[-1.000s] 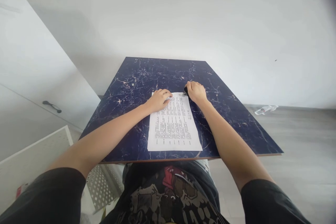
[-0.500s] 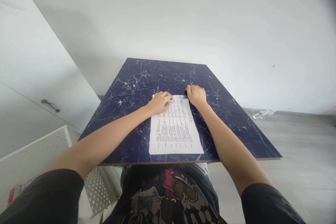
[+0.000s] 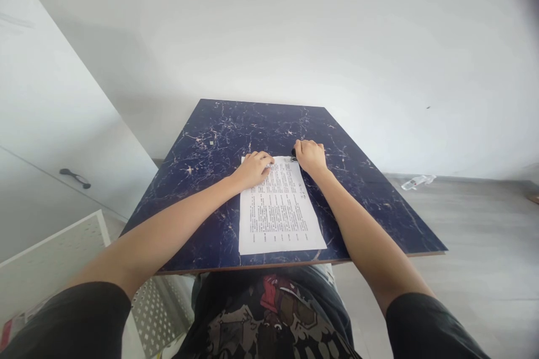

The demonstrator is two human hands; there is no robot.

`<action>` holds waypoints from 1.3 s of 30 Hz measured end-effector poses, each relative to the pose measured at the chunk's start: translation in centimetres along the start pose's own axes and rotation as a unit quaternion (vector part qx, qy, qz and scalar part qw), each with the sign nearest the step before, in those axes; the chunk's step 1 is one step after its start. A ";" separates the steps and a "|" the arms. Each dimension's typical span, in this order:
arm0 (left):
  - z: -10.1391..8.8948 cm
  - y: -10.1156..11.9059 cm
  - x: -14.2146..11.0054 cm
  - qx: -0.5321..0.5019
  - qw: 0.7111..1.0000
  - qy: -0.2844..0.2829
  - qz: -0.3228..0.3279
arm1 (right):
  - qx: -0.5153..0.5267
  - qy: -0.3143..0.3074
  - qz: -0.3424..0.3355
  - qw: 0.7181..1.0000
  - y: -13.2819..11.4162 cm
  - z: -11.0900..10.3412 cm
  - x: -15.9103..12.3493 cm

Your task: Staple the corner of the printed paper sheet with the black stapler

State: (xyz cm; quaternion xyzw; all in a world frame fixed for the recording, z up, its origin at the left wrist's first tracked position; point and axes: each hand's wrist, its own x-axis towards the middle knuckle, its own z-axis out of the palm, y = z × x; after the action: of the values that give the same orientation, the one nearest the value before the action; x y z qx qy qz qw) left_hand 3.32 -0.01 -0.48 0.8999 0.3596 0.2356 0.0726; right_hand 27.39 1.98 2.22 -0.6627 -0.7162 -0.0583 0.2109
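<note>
A printed sheet of paper (image 3: 275, 219), perhaps several sheets in a stack, lies flat near the front edge of the dark blue marbled table (image 3: 357, 202). My left hand (image 3: 255, 170) rests on its upper left part, palm down with fingers stretched out. At the upper right corner of the paper, my right hand (image 3: 310, 155) is closed over a small black stapler (image 3: 293, 152). Only the stapler's front end shows, touching the corner; my palm and fingers hide the rest.
A white cabinet with a dark handle (image 3: 74, 178) stands at the left. Below it is a white perforated rack (image 3: 158, 314). A clear plastic bottle or wrapper (image 3: 418, 182) lies on the floor by the wall at right. A tiny pale square (image 3: 211, 143) sits on the table.
The camera view has shifted slightly, so the table and hands appear a little lower and to the left. Both hands keep their places on the paper and the stapler.
</note>
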 end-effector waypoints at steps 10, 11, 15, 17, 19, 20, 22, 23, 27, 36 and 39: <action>0.1 0.0 0.1 -0.009 1.000 0.003 -0.001 | 0.001 0.001 0.013 1.000 -0.1 -0.1 0.0; 0.2 -0.1 0.1 -0.011 1.000 0.003 -0.001 | -0.003 0.000 0.010 1.000 -0.1 -0.1 0.0; 0.3 -0.2 0.2 -0.019 1.000 0.003 0.001 | -0.012 -0.004 0.000 1.000 -0.2 -0.1 -0.1; 0.3 -0.2 0.2 -0.020 1.000 0.003 0.001 | -0.015 -0.003 -0.001 1.000 -0.2 -0.1 -0.1; 0.3 -0.2 0.2 -0.019 1.000 0.003 -0.002 | -0.019 0.003 -0.002 1.000 -0.4 -0.1 -0.2; 0.3 -0.1 0.2 -0.017 1.000 0.003 -0.002 | -0.022 0.006 -0.004 1.000 -0.4 -0.1 -0.2; 0.2 -0.1 0.2 -0.012 1.000 0.003 -0.002 | -0.026 0.008 -0.008 1.000 -0.6 -0.2 -0.3; 0.2 0.0 0.2 -0.009 1.000 0.002 -0.002 | -0.028 0.008 -0.008 1.000 -0.7 -0.3 -0.4; 0.2 0.1 0.2 -0.002 1.000 -0.001 -0.004 | -0.032 0.003 -0.004 0.999 -0.8 -0.2 -0.4; 0.3 0.0 0.2 -0.002 1.000 0.002 -0.004 | -0.044 0.001 0.002 0.999 -0.9 0.2 -0.4; 0.4 0.0 0.2 -0.003 1.000 0.005 -0.003 | -0.055 0.002 0.005 0.998 -1.0 0.1 -0.4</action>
State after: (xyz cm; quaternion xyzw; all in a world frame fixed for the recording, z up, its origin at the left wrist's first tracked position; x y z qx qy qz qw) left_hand 3.65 0.13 -0.78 0.8975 0.3620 0.2408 0.0739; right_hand 26.40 1.50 2.21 -0.6769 -0.7080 -0.0984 0.1759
